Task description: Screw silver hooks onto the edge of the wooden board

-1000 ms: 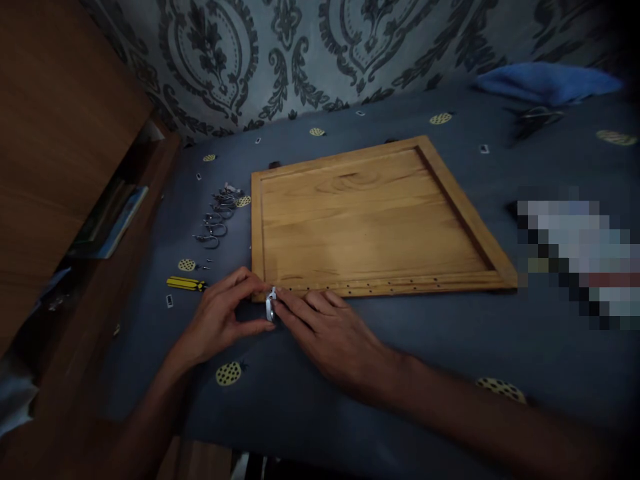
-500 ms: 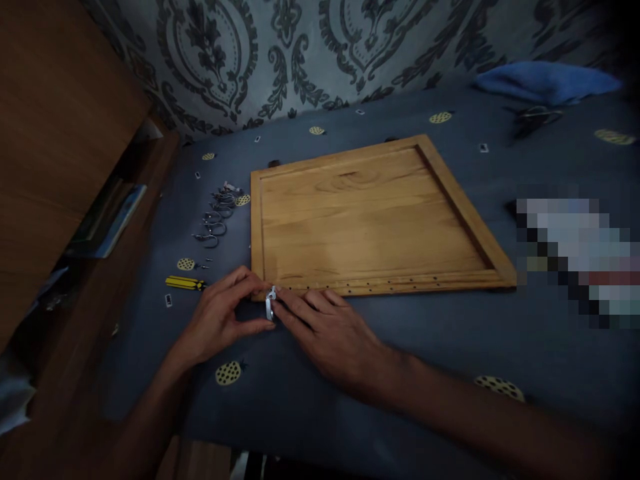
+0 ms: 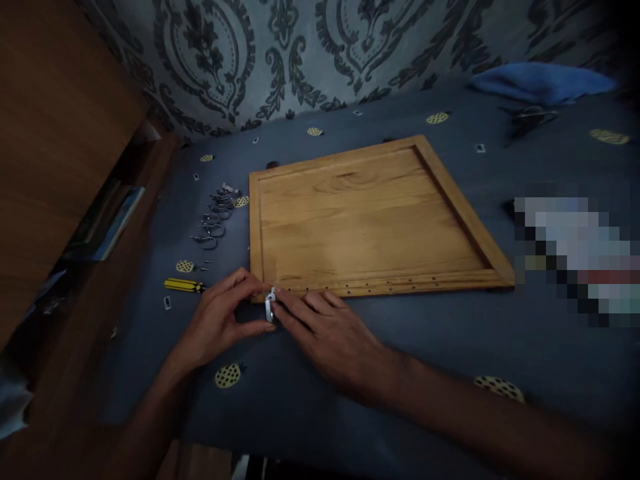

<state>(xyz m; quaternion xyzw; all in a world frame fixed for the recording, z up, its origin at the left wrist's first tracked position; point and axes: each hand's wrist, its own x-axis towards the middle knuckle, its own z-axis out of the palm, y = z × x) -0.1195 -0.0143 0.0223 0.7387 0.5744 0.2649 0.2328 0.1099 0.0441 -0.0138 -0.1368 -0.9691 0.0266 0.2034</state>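
Slightly left of the frame's lower centre, the left hand [image 3: 220, 317] is pinching a small metal piece [image 3: 270, 309] at the lower left corner of the wooden panel [image 3: 360, 220]; the right hand [image 3: 335, 340] is touching it (whether gripping, I cannot tell).

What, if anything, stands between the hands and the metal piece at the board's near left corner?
Nothing visible does. The left hand and right hand both have fingers at the metal piece, by the near edge of the board. The screwdriver lies left of the left hand, out of the way.
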